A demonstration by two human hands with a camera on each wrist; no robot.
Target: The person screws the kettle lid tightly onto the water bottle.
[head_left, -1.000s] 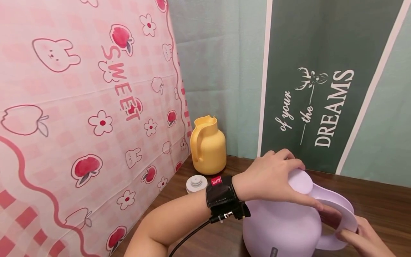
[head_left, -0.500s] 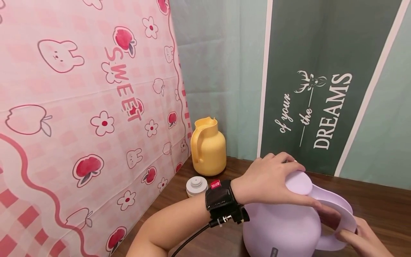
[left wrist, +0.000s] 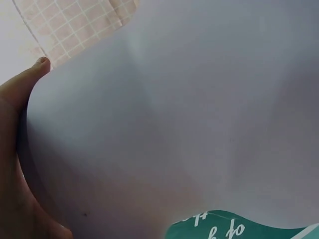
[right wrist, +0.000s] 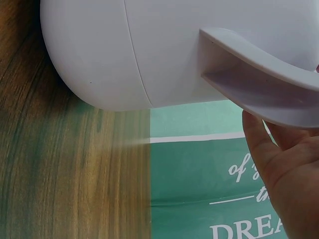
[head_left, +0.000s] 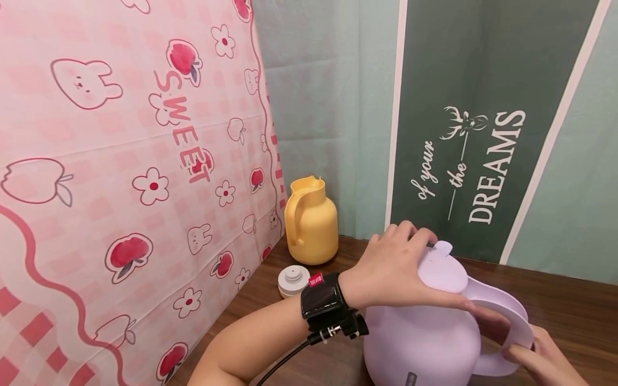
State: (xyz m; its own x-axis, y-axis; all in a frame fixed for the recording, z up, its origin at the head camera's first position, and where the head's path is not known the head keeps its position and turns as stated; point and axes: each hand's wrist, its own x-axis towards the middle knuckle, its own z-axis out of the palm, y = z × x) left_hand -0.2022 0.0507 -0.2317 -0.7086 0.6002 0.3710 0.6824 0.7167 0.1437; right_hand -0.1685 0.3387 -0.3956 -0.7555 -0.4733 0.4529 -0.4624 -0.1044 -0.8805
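- The lilac jug (head_left: 425,338) is on the table (head_left: 589,305), well forward of its back edge; the person's left hand (head_left: 398,268) wraps the jug's top around the lid (head_left: 444,276), and the right hand (head_left: 550,356) holds the handle (head_left: 523,321).
- Uneven force from the two hands could twist or tip the jug, since one bears on the top and the other on the side.
- A smooth lid could slip under the left fingers; whether it is fastened cannot be told.
- The cable (head_left: 285,362) from the left wrist might snag during a wide reach towards the white stopper (head_left: 293,279) near the table's left edge, or the yellow jug (head_left: 314,228) in the back left corner.
- The head view alone shows the lid's raised tab (head_left: 441,247), but cuts off the jug's base.
- The right wrist view shows the rounded lower body and the handle's hollow underside.
- The left wrist view is mostly lilac surface.
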